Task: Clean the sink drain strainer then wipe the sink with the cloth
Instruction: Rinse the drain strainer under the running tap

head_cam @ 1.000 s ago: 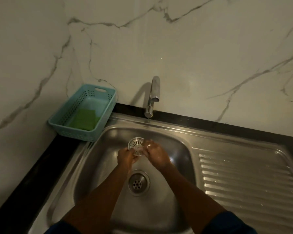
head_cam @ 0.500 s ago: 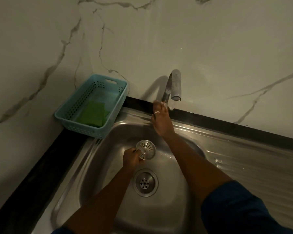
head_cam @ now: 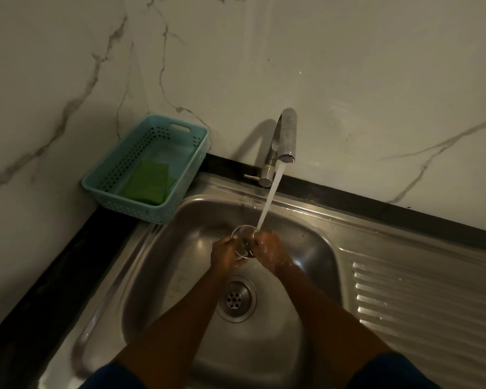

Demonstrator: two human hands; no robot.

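Cloth (head_cam: 149, 183) sits in the basket (head_cam: 152, 214) by the sink's (head_cam: 166, 276) back-left corner, out of the splash till wiping time, I guess. My left hand (head_cam: 226, 255) curls round the strainer's (head_cam: 243, 240) left rim and my right hand (head_cam: 270, 251) grips the right side. That keeps it over the basin's back half, beyond the drain (head_cam: 237, 299), under the tap's (head_cam: 285, 136) stream (head_cam: 270, 197). It's round, so no long axis. It's tipped on edge, face roughly toward me, but blurry.
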